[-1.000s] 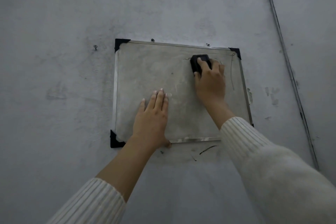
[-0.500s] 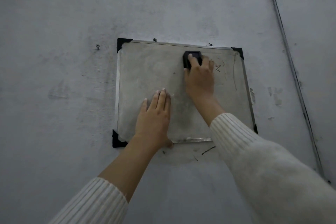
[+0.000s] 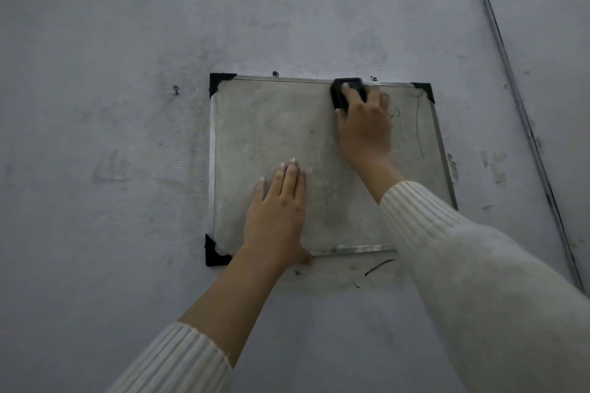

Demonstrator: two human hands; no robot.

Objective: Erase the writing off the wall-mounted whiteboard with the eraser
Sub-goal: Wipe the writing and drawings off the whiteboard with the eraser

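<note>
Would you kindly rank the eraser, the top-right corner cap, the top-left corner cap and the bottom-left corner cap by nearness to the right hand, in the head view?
1. eraser: gripped by the right hand, up top.
2. top-right corner cap: to its right.
3. top-left corner cap: far left.
4. bottom-left corner cap: diagonally opposite, lowest.

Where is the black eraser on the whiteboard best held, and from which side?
Probably by its two side edges, coming from below and reaching over its back. The eraser lies flat against the whiteboard, so only its back and sides are free; the right hand grips it this way.
</note>
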